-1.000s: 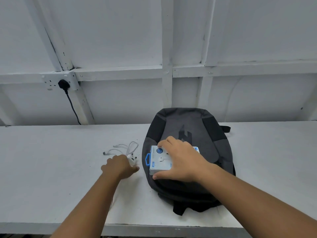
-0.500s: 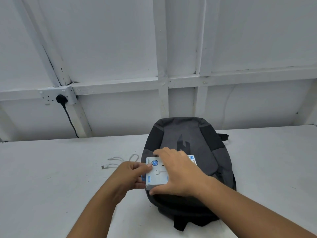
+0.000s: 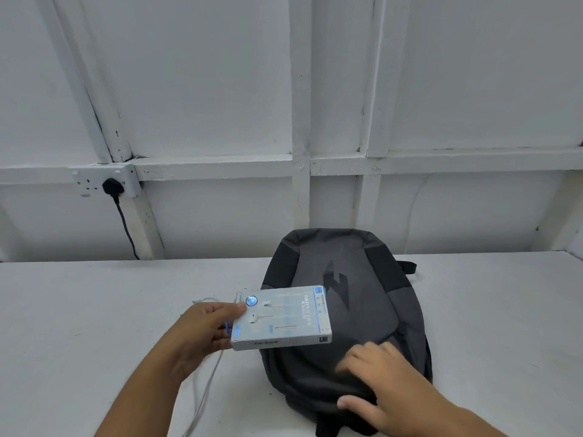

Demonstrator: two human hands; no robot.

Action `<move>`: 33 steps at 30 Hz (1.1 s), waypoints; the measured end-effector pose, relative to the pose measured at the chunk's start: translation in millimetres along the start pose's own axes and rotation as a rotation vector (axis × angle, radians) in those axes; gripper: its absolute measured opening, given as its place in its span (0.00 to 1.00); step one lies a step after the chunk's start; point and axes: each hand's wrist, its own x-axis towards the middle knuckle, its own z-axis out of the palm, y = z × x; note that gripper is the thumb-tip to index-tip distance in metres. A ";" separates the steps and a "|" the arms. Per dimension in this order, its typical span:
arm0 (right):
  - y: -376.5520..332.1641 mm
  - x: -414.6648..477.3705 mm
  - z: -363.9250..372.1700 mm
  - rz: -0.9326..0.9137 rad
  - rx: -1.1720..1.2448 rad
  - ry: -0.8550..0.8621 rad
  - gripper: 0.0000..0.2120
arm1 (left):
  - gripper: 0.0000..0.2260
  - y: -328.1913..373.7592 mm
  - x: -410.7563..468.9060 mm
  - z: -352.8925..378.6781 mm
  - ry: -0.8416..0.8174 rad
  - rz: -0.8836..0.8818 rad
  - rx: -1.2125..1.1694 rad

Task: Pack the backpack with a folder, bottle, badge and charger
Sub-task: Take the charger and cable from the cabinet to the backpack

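A flat pale-blue box (image 3: 284,316) with earphones printed on its face is held by the left hand (image 3: 205,326) at its left end, thumb on top, fingers curled underneath. The box is kept roughly level, raised over the left edge of the backpack (image 3: 362,294). The dark grey backpack is laid flat on the white table (image 3: 79,326), front panel up, its top towards the wall. The right hand (image 3: 388,392) is placed on the near end of the backpack, fingers bent onto the fabric and thumb spread apart; the hand is blurred, so whether the fabric is gripped cannot be told. A white cable (image 3: 205,392) is seen on the table under the left wrist and forearm, just left of the backpack. A black plug (image 3: 111,186) is seated in a wall socket (image 3: 91,181) far left.
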 end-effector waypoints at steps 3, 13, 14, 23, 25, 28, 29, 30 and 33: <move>-2.6 9.8 -5.6 -0.025 0.003 -0.024 0.17 | 0.12 5.8 -7.0 -3.2 -0.009 0.026 0.013; 20.0 82.0 -108.9 0.328 0.434 0.199 0.09 | 0.11 43.5 -60.2 -27.5 0.029 0.284 0.017; 20.3 93.1 -127.5 0.343 0.444 0.212 0.10 | 0.09 45.1 -63.0 -26.9 0.052 0.302 0.043; 15.6 146.4 -192.4 0.310 0.377 0.336 0.11 | 0.16 0.5 -31.7 50.2 0.352 0.987 0.837; 15.3 146.2 -186.3 0.300 0.387 0.358 0.10 | 0.19 -17.5 -13.0 62.5 0.358 1.081 1.044; 13.7 141.5 -179.4 0.279 0.388 0.389 0.10 | 0.19 -40.1 12.8 77.4 0.270 1.136 1.201; 12.8 139.2 -177.9 0.267 0.381 0.395 0.10 | 0.19 -44.4 20.9 82.6 0.231 1.129 1.247; 11.4 137.0 -176.1 0.256 0.377 0.396 0.11 | 0.18 -47.7 30.3 86.3 0.203 1.108 1.293; 6.9 129.4 -168.7 0.234 0.383 0.382 0.11 | 0.22 -52.9 53.6 96.9 0.115 0.863 1.436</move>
